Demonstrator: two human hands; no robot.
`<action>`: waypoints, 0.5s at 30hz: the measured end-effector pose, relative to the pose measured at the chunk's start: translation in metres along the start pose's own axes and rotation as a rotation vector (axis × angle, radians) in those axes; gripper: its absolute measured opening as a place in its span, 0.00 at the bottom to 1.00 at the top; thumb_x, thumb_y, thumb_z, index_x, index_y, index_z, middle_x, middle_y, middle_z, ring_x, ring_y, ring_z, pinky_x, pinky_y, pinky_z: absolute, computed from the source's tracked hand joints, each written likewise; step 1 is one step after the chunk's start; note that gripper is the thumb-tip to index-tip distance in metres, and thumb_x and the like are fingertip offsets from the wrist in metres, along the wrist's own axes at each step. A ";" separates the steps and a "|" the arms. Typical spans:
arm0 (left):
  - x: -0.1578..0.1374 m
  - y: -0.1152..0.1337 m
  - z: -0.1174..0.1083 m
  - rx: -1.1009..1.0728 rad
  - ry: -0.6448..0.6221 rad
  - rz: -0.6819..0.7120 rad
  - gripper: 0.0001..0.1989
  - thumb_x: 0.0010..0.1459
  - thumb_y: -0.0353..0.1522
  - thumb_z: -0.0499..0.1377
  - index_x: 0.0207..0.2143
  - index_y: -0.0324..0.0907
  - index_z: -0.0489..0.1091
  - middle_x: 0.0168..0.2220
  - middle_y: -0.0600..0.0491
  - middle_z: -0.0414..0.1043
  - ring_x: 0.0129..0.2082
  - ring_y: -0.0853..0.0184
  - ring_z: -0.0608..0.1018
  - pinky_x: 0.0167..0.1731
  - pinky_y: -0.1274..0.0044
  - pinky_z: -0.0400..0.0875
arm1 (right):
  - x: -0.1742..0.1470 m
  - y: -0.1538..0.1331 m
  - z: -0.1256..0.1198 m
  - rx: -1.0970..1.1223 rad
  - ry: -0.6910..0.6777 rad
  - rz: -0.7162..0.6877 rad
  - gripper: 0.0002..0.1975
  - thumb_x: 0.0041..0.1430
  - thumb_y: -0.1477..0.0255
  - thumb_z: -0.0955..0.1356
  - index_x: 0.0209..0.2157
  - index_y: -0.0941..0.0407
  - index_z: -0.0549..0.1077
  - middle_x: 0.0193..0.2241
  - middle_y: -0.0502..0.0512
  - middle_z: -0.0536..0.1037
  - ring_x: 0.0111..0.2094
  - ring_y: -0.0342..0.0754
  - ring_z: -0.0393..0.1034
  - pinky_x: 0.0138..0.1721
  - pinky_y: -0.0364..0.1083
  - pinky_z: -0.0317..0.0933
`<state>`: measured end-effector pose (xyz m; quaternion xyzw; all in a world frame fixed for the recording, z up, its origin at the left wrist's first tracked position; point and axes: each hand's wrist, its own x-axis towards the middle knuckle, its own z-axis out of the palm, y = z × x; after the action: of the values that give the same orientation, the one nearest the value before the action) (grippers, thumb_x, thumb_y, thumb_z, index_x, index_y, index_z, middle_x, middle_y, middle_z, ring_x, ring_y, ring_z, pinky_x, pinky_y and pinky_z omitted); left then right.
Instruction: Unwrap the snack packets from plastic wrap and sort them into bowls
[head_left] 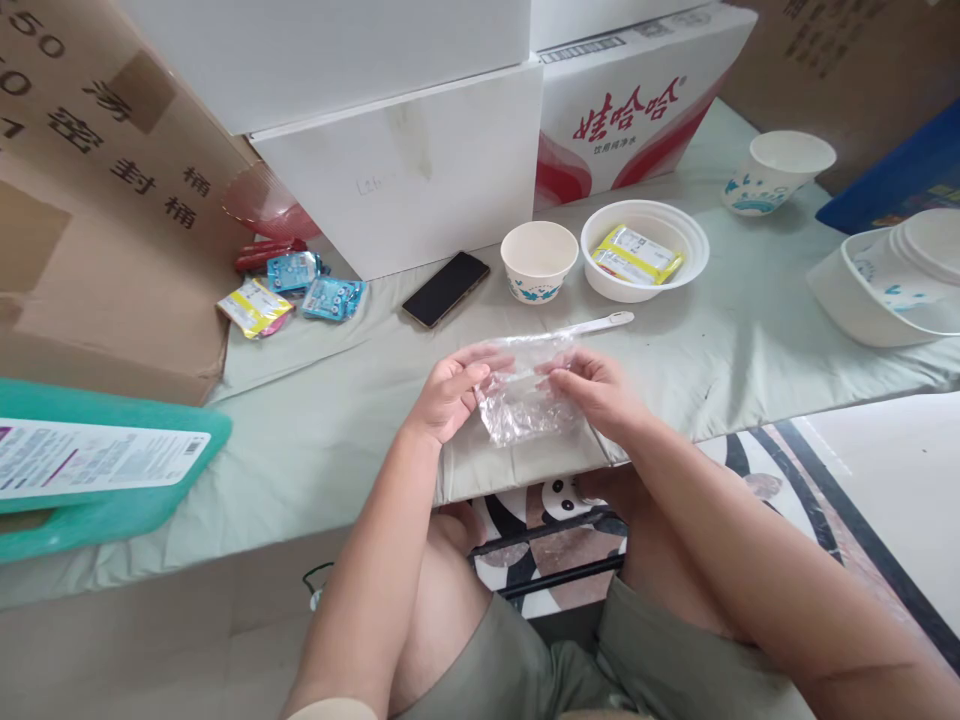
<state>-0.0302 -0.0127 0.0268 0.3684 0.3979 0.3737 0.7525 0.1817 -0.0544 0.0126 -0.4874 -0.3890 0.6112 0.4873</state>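
The left hand (450,392) and the right hand (600,392) are held slightly apart, with a clear, crinkled, thin plastic bag (525,412) between them. Each pinches one side of it between thumb and fingers, over the near edge of the pale green, cloth-covered counter (360,385). Whether anything is inside the bag is hard to tell through its glare.

Just beyond the hands lies a slim white plastic utensil (616,320), its near end hidden behind the bag. Farther out, a black rectangular phone (446,288) lies ahead of the left hand. A cream paper cup with blue print (538,268) stands ahead of the gap between the hands, and a round white plastic bowl (700,255), holding a yellow-and-white flat packet (634,255), sits beyond the right hand.

The film looks slippery and flimsy, so a hard or uneven pull could split it abruptly or make one pinch slip. A sudden jerk of the right hand forward might knock the utensil or tip the light cup. If both hands let go, the bag could slide off the near edge.
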 end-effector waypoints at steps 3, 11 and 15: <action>0.000 -0.005 0.002 0.139 -0.036 -0.057 0.19 0.43 0.34 0.72 0.39 0.38 0.78 0.39 0.45 0.82 0.39 0.62 0.82 0.37 0.75 0.73 | 0.001 0.001 0.001 0.023 0.102 -0.049 0.17 0.48 0.58 0.75 0.33 0.52 0.70 0.35 0.50 0.81 0.32 0.44 0.75 0.35 0.45 0.67; 0.003 -0.003 -0.003 0.256 0.044 -0.047 0.18 0.49 0.34 0.66 0.44 0.39 0.76 0.22 0.57 0.73 0.19 0.72 0.72 0.21 0.80 0.64 | 0.001 -0.003 -0.002 -0.200 0.051 0.039 0.15 0.52 0.60 0.71 0.39 0.53 0.74 0.15 0.41 0.66 0.17 0.41 0.62 0.22 0.42 0.58; 0.003 -0.001 -0.006 0.178 -0.031 -0.092 0.24 0.50 0.33 0.64 0.51 0.45 0.71 0.18 0.61 0.69 0.18 0.69 0.74 0.19 0.80 0.65 | 0.000 -0.005 -0.001 -0.094 0.072 -0.055 0.14 0.53 0.62 0.71 0.41 0.51 0.73 0.16 0.40 0.65 0.17 0.40 0.59 0.22 0.42 0.55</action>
<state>-0.0343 -0.0085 0.0224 0.4208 0.4343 0.2962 0.7393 0.1839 -0.0538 0.0170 -0.5205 -0.4128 0.5606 0.4943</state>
